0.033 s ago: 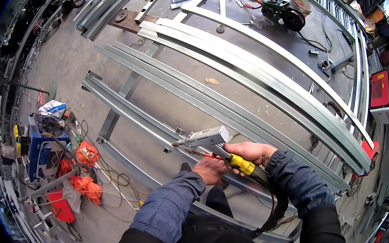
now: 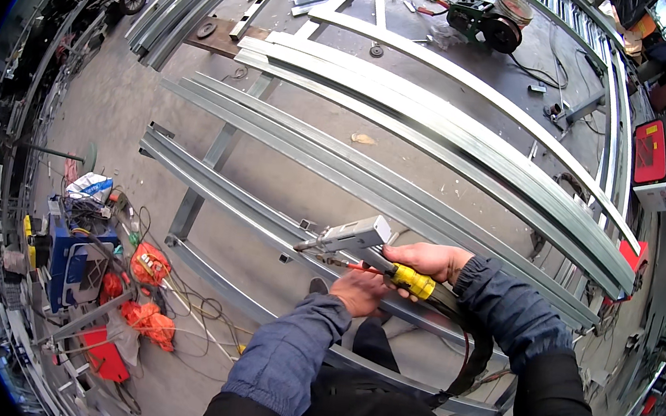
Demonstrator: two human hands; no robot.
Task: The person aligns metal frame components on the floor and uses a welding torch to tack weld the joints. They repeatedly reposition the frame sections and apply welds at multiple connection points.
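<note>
- Head view, as I watch from a distance: the right hand point(image 2: 430, 260) is closed around the grey box-headed hand tool with a yellow ribbed sleeve point(image 2: 359, 232), just above the near galvanised steel rail point(image 2: 238, 200).
- Left hand point(image 2: 360, 292) sits just below the tool, fingers partly hidden; I cannot tell how far open it is, or whether it grips anything.
- I judge a slip of the right hand could drive the tool's tip along the rail, or into the left hand close by.
- Black cable bundle point(image 2: 476, 363) hangs by the right forearm; a snag there could pull the tool off line.
- Far side, I see a floor gap before a pair of galvanised rails point(image 2: 314, 161).
- Near side looks tight: a dark-trousered leg point(image 2: 374, 346) shows beneath the forearms.
- Left, a grey steel crossbar point(image 2: 189, 211) limits low sweeps; orange plastic bags point(image 2: 148, 323) lie beyond.
</note>
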